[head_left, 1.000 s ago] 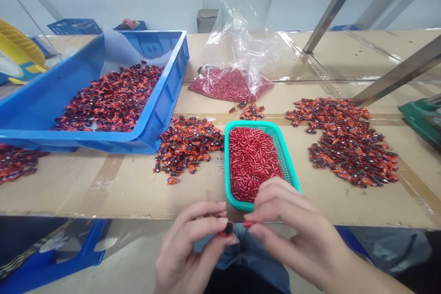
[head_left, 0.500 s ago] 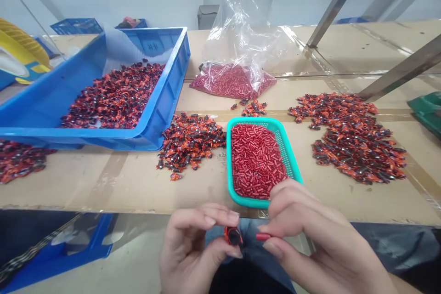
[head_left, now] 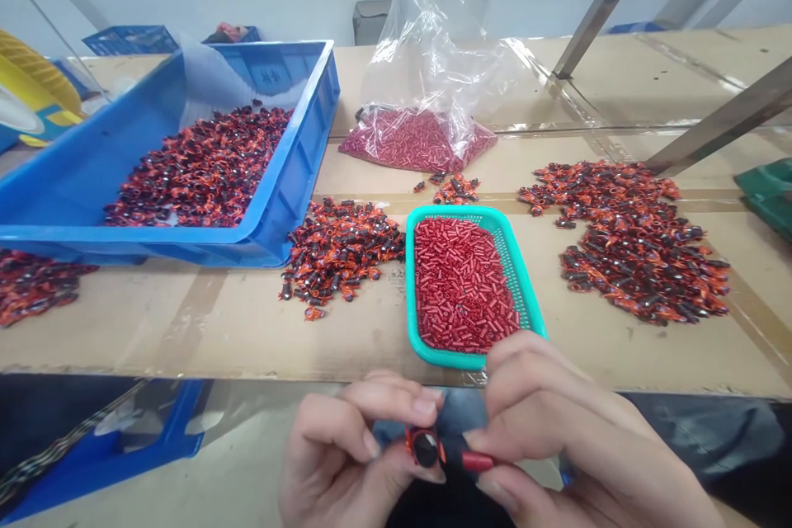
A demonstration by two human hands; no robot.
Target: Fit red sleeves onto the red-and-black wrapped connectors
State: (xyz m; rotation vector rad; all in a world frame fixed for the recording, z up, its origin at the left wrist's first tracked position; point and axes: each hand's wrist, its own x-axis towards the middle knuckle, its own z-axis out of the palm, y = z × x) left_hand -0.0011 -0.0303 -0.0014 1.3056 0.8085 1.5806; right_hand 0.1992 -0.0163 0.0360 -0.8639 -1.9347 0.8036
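Between the thumb and fingers of my left hand [head_left: 355,450] is a small orange and black plastic part [head_left: 426,447], its dark round end facing me. My right hand [head_left: 575,437] pinches a short red tube [head_left: 477,461] between thumb and forefinger. The tube points at the part, with a small gap between them. Both hands are in front of the table's near edge. Just beyond them stands a green basket [head_left: 416,322] filled with many more red tubes [head_left: 464,285].
Piles of orange and black parts lie left [head_left: 346,252] and right [head_left: 643,256] of the basket. A large blue bin [head_left: 290,243] at the left holds more. Behind stands a clear plastic bag [head_left: 414,136] of red tubes. Metal posts [head_left: 723,120] rise at the right.
Both hands have moved slightly down. The red tube is lower and shows more of its length, and the orange and black part has turned its dark end more toward me.
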